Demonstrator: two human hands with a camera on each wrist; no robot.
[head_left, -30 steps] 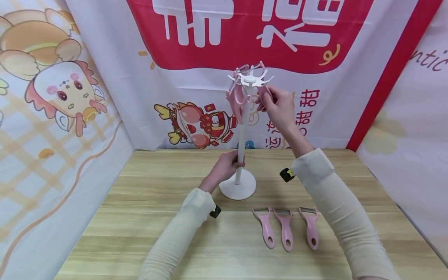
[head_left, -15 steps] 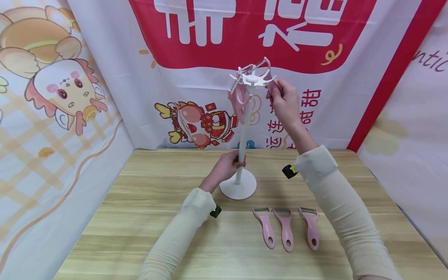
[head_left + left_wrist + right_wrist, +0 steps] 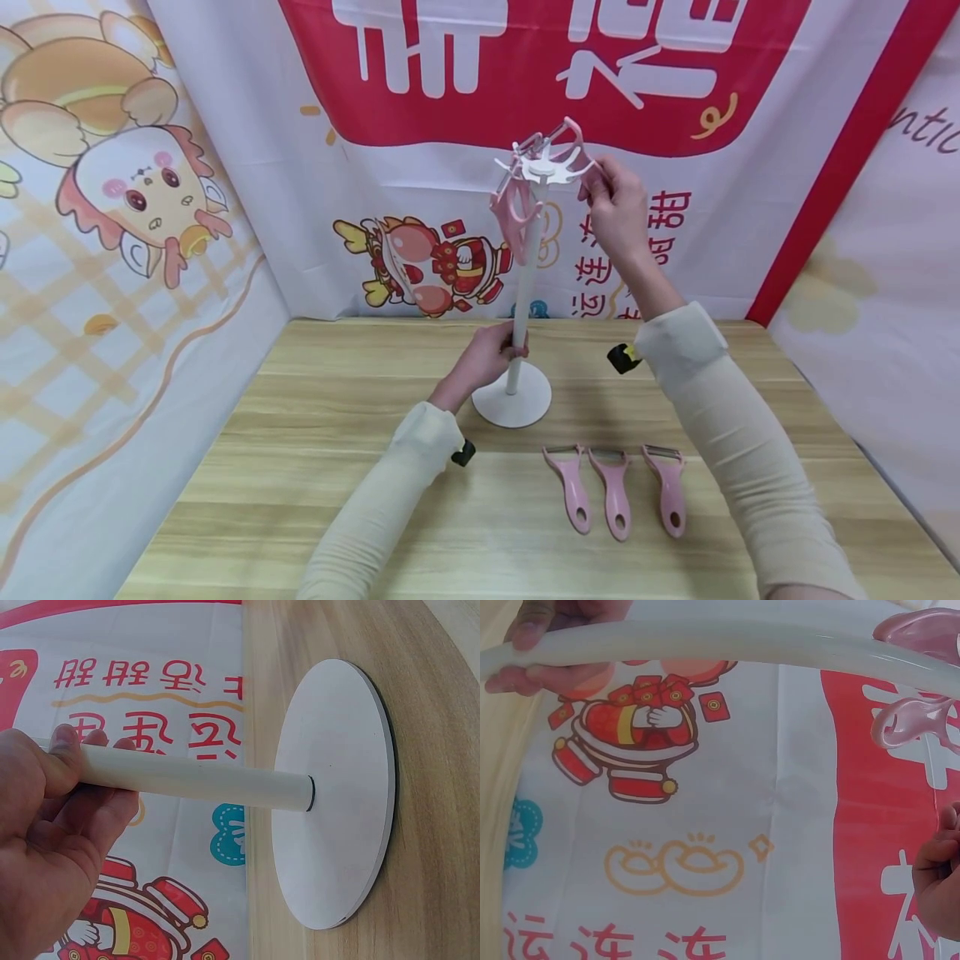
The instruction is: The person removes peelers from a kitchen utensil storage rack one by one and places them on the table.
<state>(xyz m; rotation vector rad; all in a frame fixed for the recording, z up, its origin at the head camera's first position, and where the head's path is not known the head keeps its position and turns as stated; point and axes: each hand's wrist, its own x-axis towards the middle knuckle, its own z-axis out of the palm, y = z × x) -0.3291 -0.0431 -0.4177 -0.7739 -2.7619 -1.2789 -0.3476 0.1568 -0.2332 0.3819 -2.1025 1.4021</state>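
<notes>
A white stand with a ring of hooks on top rises from a round base. My left hand grips the pole low down, thumb and fingers round it. At the right side of the hooks my right hand pinches the handle of a pink peeler, whose head points up beside the hooks; whether it touches one, I cannot tell. More pink peelers hang on the left side, overlapping one another. In the right wrist view, only part of my right hand shows at the edge.
Three pink peelers lie on the wooden table in front of the stand: a left one, a middle one and a right one. A printed cloth hangs close behind the stand.
My right hand has moved up and to the right with the peeler, whose head now stands higher beside the hooks. The left hand stays on the pole.
</notes>
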